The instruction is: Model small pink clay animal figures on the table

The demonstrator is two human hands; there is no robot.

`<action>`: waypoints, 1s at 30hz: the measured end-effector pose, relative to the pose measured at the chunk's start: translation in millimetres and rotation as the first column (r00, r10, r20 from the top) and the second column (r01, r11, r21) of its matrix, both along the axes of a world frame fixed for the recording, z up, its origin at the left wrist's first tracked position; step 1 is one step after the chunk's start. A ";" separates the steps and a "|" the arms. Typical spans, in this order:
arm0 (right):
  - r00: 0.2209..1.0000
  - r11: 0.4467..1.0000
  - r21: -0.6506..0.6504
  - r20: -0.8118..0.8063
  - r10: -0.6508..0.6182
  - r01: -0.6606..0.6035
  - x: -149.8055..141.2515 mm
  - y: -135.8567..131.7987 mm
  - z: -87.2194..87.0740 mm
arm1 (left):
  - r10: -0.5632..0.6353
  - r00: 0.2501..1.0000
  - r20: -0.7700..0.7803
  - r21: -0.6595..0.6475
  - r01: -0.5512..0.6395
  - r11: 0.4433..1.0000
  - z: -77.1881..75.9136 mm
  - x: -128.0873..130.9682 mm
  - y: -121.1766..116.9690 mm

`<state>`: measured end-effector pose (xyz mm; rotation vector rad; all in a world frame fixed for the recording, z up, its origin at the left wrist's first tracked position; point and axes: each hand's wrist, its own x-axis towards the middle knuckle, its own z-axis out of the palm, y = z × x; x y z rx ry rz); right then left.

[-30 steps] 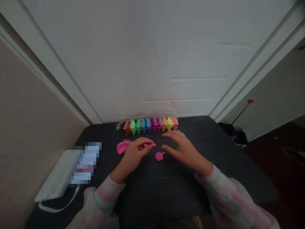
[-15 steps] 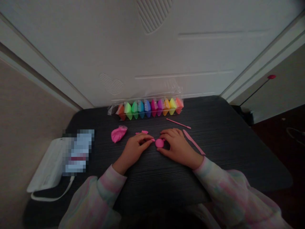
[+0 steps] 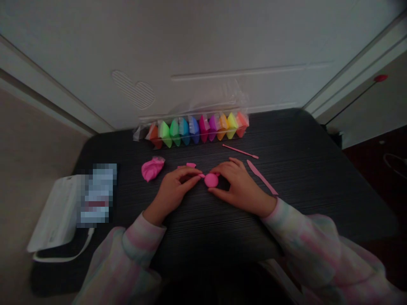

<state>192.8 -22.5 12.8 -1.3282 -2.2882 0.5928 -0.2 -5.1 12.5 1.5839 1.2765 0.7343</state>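
A round pink clay ball (image 3: 211, 181) rests on the dark table, gripped between the thumb and fingers of my right hand (image 3: 238, 186). My left hand (image 3: 174, 186) pinches a small pink clay piece (image 3: 201, 176) between thumb and fingertips, at the left side of the ball; it appears to touch the ball. Just beyond the left fingers lie flat pink clay scraps (image 3: 190, 165), partly hidden by that hand. Farther left sits a pink clay lump in a clear wrapper (image 3: 152, 168). A pink clay knife (image 3: 262, 177) and a thin pink stick tool (image 3: 240, 151) lie right of my right hand.
A row of wrapped clay packs (image 3: 193, 129) in many colours lies along the back of the table (image 3: 305, 169), against a white door (image 3: 197, 38). At left are a blurred phone (image 3: 98, 195), a white power bank (image 3: 55, 214) and a white cable (image 3: 63, 259).
The small pink piece in my left hand has come up against the ball. My right hand keeps its hold. The whole view has shifted slightly as my head moved.
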 end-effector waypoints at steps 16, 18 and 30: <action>0.999 1.000 0.008 -0.036 0.021 -0.021 0.7 -0.8 0.6 | -0.033 0.998 0.051 -0.039 0.035 0.999 -2.2 0.1 -1.3; 0.999 1.000 0.006 -0.038 0.026 -0.026 1.0 -0.8 0.5 | -0.042 0.998 0.049 -0.035 0.043 0.998 -2.0 -0.1 -1.0; 0.999 1.000 -0.001 -0.033 0.016 -0.016 0.7 -1.1 2.5 | -0.041 0.999 0.022 -0.020 0.041 0.999 0.0 0.7 -1.2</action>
